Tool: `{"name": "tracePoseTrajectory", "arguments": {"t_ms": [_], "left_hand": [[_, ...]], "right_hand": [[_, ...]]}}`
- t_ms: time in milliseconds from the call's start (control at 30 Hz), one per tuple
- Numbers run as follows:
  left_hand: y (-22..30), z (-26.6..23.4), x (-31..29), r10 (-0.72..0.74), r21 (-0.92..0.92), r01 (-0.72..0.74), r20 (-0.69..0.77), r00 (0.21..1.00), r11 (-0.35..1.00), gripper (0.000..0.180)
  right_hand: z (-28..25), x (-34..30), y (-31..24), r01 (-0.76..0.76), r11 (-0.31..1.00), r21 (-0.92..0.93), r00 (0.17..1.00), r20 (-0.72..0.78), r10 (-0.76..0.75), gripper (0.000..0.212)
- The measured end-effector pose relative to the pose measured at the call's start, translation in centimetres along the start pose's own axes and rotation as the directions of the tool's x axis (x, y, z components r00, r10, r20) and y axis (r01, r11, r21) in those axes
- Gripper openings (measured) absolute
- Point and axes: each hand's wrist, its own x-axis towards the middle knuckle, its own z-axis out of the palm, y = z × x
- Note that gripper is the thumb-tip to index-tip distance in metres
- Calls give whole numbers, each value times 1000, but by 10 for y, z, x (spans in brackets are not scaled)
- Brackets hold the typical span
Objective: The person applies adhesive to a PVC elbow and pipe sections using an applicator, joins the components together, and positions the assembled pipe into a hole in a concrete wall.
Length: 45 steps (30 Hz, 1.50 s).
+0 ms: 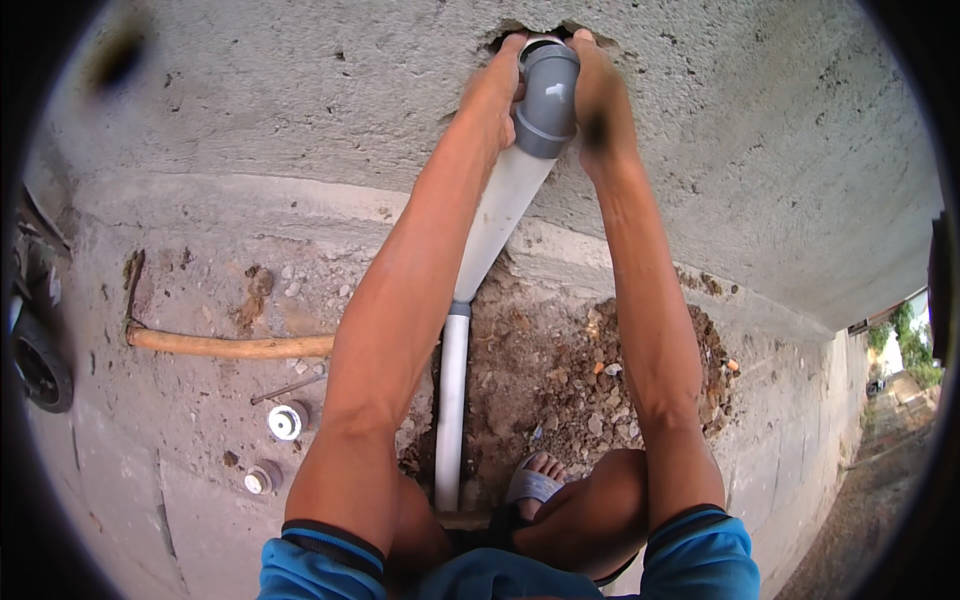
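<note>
while at the hole's edge (497, 43), hands (497, 92) (600, 92) astride pipe elbow (549, 95), wide wall (300, 90) alongside

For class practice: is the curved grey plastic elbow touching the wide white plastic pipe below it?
Touching: in the head view, the wide white pipe enters the lower end of the elbow, no gap showing.

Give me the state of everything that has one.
Grey elbow, upper end at wall hole, seating unclear.
Wide white pipe, slanting, joined to the elbow.
Narrow white pipe, joined to it at the grey collar.
Wooden-handled tool, lying on the ground.
Two round white-topped items, on the ground.
Left hand, gripping the elbow's left side.
Right hand, against the elbow's right side.
</note>
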Motion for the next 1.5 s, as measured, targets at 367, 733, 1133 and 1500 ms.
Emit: {"name": "tracePoseTrajectory", "arguments": {"t_ms": [367,733,1133,1500], "left_hand": [[-6,-1,9,43,-33,-41,68,997,999,45],[-7,-2,8,100,-105,-87,124,987,991,52],[-1,1,-14,100,36,-107,160,982,994,47],[0,5,-16,102,48,-111,173,980,993,49]], "right_hand": [[6,9,29,190,954,-234,978,-45,-205,33],[0,6,23,113,964,-239,994,24,-110,68],[15,-18,16,126,967,-222,943,-276,-186,66],[13,-10,25,138,955,-262,927,-304,-218,67]]}}
